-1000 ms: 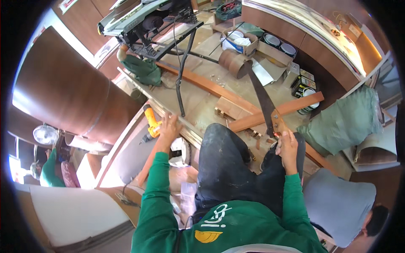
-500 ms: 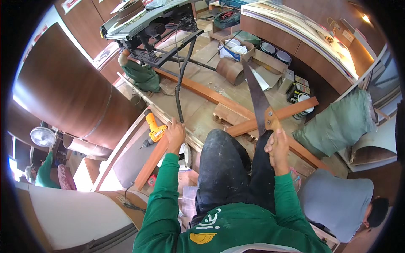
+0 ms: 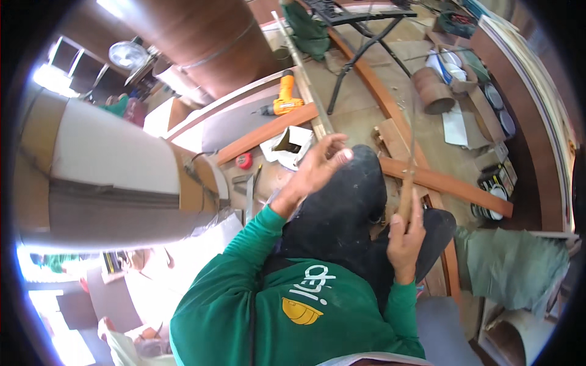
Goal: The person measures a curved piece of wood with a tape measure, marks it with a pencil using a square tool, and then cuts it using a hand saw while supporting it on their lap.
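Note:
My right hand (image 3: pixel 405 241) is wrapped round the wooden handle (image 3: pixel 406 198) of a handsaw. Its thin blade (image 3: pixel 413 131) points away from me and appears nearly edge-on. Beneath the saw, a reddish-brown plank (image 3: pixel 448 184) lies across another long plank (image 3: pixel 373 82), just past my knees. Empty, with fingers apart and slightly curled, my left hand (image 3: pixel 320 166) hovers beside my left knee. Nearest it are a white bag (image 3: pixel 287 147) with an open top and a third plank (image 3: pixel 268 132). An orange cordless drill (image 3: pixel 287 100) rests beyond that plank.
A red tape measure (image 3: pixel 244 160), a metal square (image 3: pixel 249 195) and a pencil (image 3: pixel 259 173) lie at left. Black stand legs (image 3: pixel 348 67) rise ahead. Paint cans (image 3: pixel 488 210) and a brown cylinder (image 3: pixel 432 91) stand right. Part of a grey-clad person (image 3: pixel 448 329) shows lower right.
The view has swung left. My left hand has come off the plank near the drill and back toward my knee. The saw, still in my right hand, has turned from broadside to edge-on.

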Demonstrator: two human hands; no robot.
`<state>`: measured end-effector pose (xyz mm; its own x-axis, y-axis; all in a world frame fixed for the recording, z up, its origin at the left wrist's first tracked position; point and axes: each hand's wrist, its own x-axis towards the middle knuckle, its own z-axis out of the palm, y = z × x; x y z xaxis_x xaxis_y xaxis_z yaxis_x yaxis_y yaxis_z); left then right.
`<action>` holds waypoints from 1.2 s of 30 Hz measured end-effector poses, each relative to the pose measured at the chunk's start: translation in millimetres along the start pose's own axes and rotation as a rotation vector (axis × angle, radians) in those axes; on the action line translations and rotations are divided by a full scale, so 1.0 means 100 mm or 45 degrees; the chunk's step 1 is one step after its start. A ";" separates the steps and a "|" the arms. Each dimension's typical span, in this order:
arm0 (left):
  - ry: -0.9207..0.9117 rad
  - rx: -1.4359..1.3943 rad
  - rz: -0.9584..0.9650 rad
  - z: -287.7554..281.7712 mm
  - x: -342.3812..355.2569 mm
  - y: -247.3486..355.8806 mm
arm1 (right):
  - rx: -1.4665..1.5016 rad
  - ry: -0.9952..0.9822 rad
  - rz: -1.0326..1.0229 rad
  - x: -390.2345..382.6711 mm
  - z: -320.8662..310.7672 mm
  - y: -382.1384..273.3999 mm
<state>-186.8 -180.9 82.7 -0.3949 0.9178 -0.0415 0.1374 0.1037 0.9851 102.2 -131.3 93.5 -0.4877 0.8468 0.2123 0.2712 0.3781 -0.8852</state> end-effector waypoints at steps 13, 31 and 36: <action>0.856 -0.326 -0.022 -0.88 -0.91 0.12 | -0.164 -0.801 -0.774 0.05 1.41 -0.50; 0.962 0.390 -0.560 -1.83 -2.02 -1.90 | 0.001 -0.617 0.313 2.33 2.68 0.24; 0.701 0.726 -0.505 -1.77 -1.94 -1.82 | -0.261 -0.450 0.129 2.45 3.04 0.73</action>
<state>-295.9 -445.2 -58.9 -0.8706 0.4740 -0.1315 0.2710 0.6853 0.6760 -249.9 -10.0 -44.6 -0.6952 0.7164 -0.0584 0.4744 0.3963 -0.7861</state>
